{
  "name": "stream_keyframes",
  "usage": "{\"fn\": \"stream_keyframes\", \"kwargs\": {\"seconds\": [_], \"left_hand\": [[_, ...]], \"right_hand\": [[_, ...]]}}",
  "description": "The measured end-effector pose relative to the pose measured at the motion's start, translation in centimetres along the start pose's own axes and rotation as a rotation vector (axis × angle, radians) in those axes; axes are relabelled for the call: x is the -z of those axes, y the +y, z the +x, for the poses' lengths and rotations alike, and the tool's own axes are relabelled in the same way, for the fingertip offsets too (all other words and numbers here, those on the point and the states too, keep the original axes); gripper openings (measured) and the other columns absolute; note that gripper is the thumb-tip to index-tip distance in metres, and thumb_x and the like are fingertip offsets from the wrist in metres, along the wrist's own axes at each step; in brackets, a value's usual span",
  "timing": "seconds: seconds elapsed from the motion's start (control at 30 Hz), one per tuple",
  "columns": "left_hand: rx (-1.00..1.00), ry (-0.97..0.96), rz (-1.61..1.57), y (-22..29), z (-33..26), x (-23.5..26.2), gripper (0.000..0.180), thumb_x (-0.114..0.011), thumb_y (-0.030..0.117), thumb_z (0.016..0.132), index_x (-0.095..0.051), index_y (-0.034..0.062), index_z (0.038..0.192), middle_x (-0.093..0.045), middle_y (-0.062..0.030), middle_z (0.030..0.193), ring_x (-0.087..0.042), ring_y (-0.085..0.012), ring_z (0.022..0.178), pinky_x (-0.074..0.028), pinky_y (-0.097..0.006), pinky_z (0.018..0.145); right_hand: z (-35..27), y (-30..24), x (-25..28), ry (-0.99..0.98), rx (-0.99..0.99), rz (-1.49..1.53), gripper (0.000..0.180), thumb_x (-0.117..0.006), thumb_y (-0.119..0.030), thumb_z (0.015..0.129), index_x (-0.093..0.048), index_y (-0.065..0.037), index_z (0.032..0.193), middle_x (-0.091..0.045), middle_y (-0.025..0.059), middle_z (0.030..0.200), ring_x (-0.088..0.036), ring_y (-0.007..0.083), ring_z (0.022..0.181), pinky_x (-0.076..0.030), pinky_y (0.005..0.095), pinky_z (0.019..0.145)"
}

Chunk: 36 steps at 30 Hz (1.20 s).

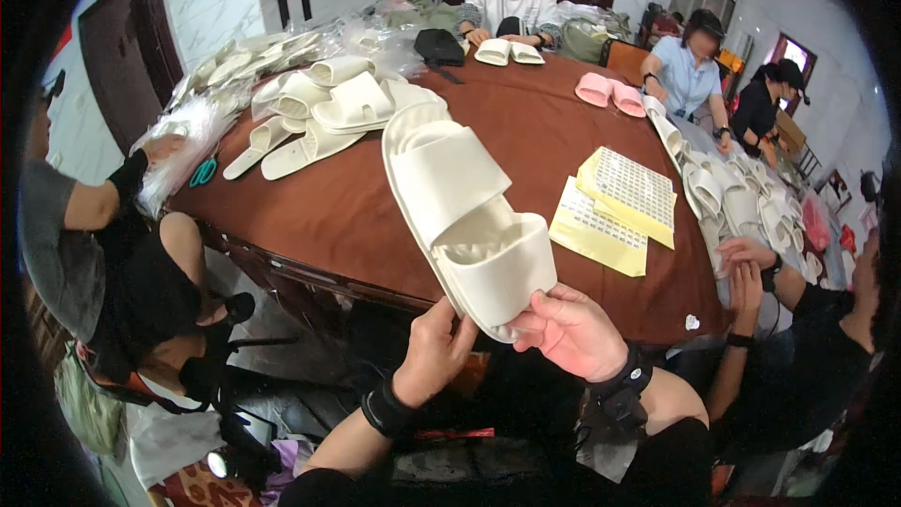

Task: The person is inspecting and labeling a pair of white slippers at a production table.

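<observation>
Both hands hold a stacked pair of cream slippers (pixel 465 216) up over the near worktop edge. Left hand (pixel 434 349) curls loosely at the heel underside; right hand (pixel 568 329) has its grip closed on the heel end, thumb on the edge. Behind, brown round worktop (pixel 526 131). Yellow sticker sheets (pixel 619 207) lie right, more cream slippers (pixel 328 108) far left, pink slippers (pixel 610 92) far right.

Both hands raised close together, left (pixel 434 349) and right (pixel 566 330) fingers curled
</observation>
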State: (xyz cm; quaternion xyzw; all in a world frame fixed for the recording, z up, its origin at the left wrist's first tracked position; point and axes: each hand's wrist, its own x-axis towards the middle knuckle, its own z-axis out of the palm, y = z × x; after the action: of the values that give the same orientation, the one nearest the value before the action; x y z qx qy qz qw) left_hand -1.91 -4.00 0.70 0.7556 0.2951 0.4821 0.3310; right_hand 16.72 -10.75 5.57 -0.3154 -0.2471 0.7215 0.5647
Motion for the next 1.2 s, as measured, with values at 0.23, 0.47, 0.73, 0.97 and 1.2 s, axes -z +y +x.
{"fn": "stream_keyframes", "kwargs": {"seconds": [0.23,0.47,0.73,0.97,1.2], "left_hand": [[0.012,0.000,-0.008,0.1,-0.7,-0.3,0.013,-0.059,0.004,0.088,-0.061,-0.0034,0.099,-0.066,-0.0185,0.079,-0.068,-0.0244,0.073,-0.051,-0.032,0.062],[0.310,-0.019,-0.360,0.5,-0.5,0.1,0.020,-0.053,0.009,0.096,-0.061,-0.0057,0.108,-0.066,-0.0075,0.101,-0.059,-0.0107,0.091,-0.046,-0.024,0.079],[0.439,0.052,-0.758,0.5,-0.2,0.6,0.022,-0.055,0.015,0.096,-0.061,-0.0033,0.106,-0.067,-0.0074,0.096,-0.063,-0.0129,0.081,-0.050,-0.024,0.068],[0.352,-0.038,-0.628,0.9,-0.2,0.5,0.023,-0.056,0.018,0.097,-0.061,-0.0031,0.105,-0.068,-0.0058,0.089,-0.061,-0.0103,0.072,-0.048,-0.023,0.060],[0.328,-0.234,-0.450,2.5,-0.5,-0.3,0.023,-0.056,0.013,0.096,-0.061,-0.0058,0.110,-0.068,-0.0058,0.100,-0.059,-0.0101,0.092,-0.047,-0.026,0.083]], "right_hand": [[0.7,0.4,-0.6,-0.083,0.072,0.049,0.027,-0.052,-0.015,0.097,-0.053,-0.001,0.120,-0.065,0.0105,0.107,-0.066,0.0203,0.094,-0.054,0.0322,0.072],[0.5,0.3,-0.7,-0.178,0.142,0.113,0.026,-0.048,-0.014,0.099,-0.054,0.001,0.119,-0.063,0.0125,0.117,-0.064,0.0229,0.102,-0.053,0.0344,0.079],[-4.0,-2.5,0.0,-0.239,-0.129,-0.237,0.037,-0.044,-0.016,0.100,-0.046,0.003,0.132,-0.060,0.0174,0.118,-0.063,0.0241,0.103,-0.056,0.0318,0.075],[-4.2,-1.0,2.4,-0.013,0.402,-0.629,0.060,-0.055,-0.019,0.097,-0.025,0.000,0.145,-0.061,0.0096,0.103,-0.060,0.0131,0.087,-0.053,0.0246,0.061],[-2.7,2.8,2.9,0.107,0.243,-0.585,0.034,-0.049,-0.019,0.099,-0.042,-0.002,0.128,-0.057,0.0044,0.096,-0.056,0.0069,0.068,-0.048,0.0211,0.049]]}}
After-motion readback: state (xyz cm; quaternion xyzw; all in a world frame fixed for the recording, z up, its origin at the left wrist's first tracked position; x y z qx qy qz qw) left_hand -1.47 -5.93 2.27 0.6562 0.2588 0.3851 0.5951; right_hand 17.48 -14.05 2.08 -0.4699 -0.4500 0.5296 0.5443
